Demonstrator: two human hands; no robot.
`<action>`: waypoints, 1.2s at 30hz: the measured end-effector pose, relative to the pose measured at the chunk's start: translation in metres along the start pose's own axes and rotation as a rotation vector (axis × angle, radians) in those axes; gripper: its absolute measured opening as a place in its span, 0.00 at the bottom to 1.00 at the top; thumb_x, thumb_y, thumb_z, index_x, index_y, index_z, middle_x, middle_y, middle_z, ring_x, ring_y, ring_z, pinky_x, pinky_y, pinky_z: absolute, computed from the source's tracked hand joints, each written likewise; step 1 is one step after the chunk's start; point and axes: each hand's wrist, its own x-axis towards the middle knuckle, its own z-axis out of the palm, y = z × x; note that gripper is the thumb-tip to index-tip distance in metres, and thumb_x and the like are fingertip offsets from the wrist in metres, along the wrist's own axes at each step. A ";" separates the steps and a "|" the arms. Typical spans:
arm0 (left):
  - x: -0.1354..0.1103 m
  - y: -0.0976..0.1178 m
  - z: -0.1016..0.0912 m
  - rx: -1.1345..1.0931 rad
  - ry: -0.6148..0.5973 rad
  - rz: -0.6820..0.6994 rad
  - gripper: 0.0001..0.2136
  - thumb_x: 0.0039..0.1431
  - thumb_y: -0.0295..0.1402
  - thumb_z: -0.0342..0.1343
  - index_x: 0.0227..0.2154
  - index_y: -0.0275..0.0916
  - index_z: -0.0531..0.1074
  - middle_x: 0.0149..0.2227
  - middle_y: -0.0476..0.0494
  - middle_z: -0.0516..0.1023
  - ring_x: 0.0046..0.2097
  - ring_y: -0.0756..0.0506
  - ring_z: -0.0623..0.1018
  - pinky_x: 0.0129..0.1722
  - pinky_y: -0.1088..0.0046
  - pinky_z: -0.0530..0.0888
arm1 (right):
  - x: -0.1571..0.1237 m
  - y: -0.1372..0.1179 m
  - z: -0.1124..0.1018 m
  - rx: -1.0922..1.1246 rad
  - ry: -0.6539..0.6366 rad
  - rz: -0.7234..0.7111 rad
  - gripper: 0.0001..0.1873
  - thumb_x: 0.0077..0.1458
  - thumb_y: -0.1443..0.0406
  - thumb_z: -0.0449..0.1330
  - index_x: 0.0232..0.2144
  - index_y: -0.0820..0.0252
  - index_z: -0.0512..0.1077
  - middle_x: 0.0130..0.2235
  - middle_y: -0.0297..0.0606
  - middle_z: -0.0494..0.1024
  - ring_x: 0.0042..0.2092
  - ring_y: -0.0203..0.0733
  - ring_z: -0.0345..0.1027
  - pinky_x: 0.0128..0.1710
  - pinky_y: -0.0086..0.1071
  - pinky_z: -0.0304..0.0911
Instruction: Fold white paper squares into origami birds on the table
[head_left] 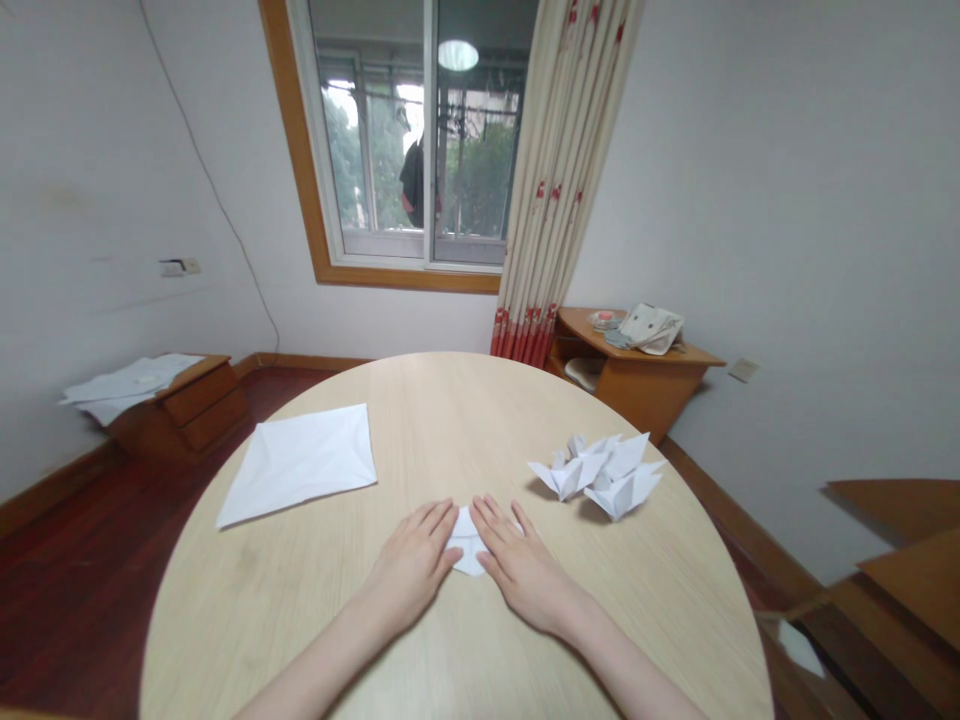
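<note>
A small folded piece of white paper [469, 550] lies flat on the round table, close in front of me. My left hand [417, 552] rests palm down on its left side, fingers stretched forward. On the opposite side, my right hand [517, 560] presses down the same way, its fingers slightly spread. Both hands cover the paper's outer edges, so only its middle shows, with a crease across it. To the right sits a cluster of several folded paper cranes [600, 470]. At the left lies a flat stack of white paper sheets [304, 465].
The round wooden table [450, 400] has a curved edge on all visible sides. Behind it at right stands a corner cabinet [637, 375] with a bag [651, 328] on top. A low drawer cabinet [196, 405] with papers is at left. A curtain [559, 190] hangs beside the window.
</note>
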 end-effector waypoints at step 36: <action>0.004 -0.027 -0.056 -0.426 -0.247 -0.192 0.05 0.44 0.26 0.54 0.27 0.36 0.73 0.29 0.48 0.75 0.32 0.47 0.73 0.32 0.75 0.67 | 0.003 0.003 -0.002 -0.114 0.180 0.045 0.26 0.65 0.62 0.46 0.64 0.56 0.53 0.64 0.42 0.58 0.62 0.47 0.53 0.60 0.48 0.49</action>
